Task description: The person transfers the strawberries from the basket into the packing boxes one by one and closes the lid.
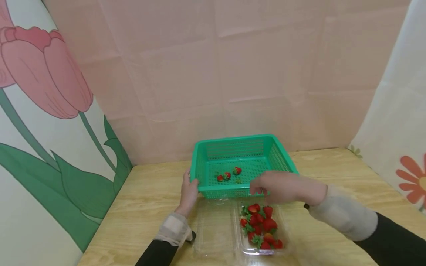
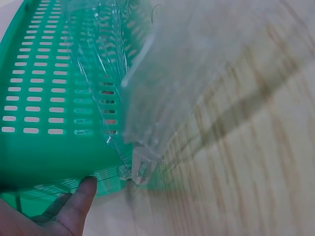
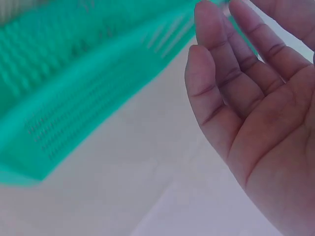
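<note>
A green plastic basket (image 1: pixel 229 139) with slotted walls stands on the table, holding a few strawberries (image 1: pixel 237 170) and a small green leafy bit. My left hand (image 1: pixel 189 194) grips its near left corner; in the left wrist view the thumb (image 2: pixel 81 201) lies against the rim. Over the near right rim hovers my right hand (image 1: pixel 283 186), fingers loosely bent downward. Its palm (image 3: pixel 275 142) shows bare in the right wrist view. Just in front of the basket, a clear plastic box (image 1: pixel 263 252) contains several red strawberries (image 1: pixel 269 224) with green leaves.
The box's clear lid (image 1: pixel 214 232) lies folded out to the left, in front of the basket. A pale wood-grain table (image 1: pixel 159 192) carries everything. Behind it hangs a pink cloth (image 1: pixel 213 74), with a tulip-printed panel (image 1: pixel 43 74) at left and a flower-printed one (image 1: pixel 392 129) at right.
</note>
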The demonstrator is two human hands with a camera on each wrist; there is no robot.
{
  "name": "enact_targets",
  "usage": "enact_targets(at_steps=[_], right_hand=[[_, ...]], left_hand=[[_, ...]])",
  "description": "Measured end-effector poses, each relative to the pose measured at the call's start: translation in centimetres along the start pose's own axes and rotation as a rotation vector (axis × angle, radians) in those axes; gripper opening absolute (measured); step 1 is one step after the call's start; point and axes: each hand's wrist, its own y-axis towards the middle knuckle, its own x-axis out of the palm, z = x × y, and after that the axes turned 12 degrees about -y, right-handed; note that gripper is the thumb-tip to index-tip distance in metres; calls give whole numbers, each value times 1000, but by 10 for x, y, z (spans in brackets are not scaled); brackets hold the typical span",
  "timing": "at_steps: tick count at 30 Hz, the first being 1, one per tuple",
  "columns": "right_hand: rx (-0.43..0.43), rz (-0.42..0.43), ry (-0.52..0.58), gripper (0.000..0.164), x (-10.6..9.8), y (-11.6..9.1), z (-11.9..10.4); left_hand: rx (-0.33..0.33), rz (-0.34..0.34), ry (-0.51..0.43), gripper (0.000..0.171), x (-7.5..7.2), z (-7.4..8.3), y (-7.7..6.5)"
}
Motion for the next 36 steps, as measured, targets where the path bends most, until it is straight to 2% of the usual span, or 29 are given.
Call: enact_targets(at_steps=[3, 9, 14, 21, 29, 32, 36], right_hand=[[3, 12, -10, 28, -15, 6, 14], [54, -19, -18, 28, -37, 29, 34], [77, -38, -40, 29, -45, 55, 50], [127, -88, -58, 28, -34, 88, 72], [200, -154, -101, 30, -11, 123, 90], [221, -176, -130, 31, 1, 133, 94], [268, -205, -137, 32, 16, 142, 97]], left_hand=[[5, -2, -10, 57, -2, -5, 3], [10, 13, -24, 57, -6, -31, 17], [36, 25, -5, 58, -7, -39, 21], [35, 15, -14, 55, -7, -36, 18], [21, -4, -16, 54, -4, -4, -1], [16, -3, -10, 55, -4, -6, 0], [17, 2, -29, 56, -7, -22, 11]])
